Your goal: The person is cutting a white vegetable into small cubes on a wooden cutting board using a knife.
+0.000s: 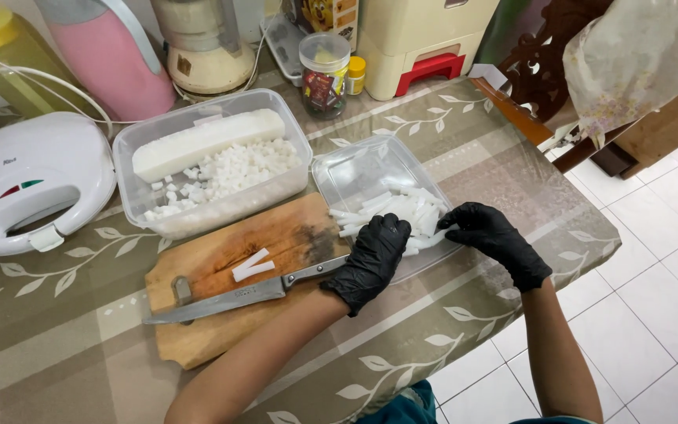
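Cutting well along, more strips left to dice.
Already diced: heap of white cubes [229, 171] beside an uncut block [205, 141] in the clear tub [131, 145]. Still whole: white strips [402, 210] on the lid [355, 169], under both gloved hands — left hand [370, 259] and right hand [492, 235] curled on them. Knife [229, 298] idle on the cutting board [205, 334].

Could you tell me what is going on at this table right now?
A person in black gloves has both hands, left hand and right hand, on white strips lying on a clear lid. A knife and two strips rest on the wooden cutting board. The clear tub behind holds white cubes and one uncut block.
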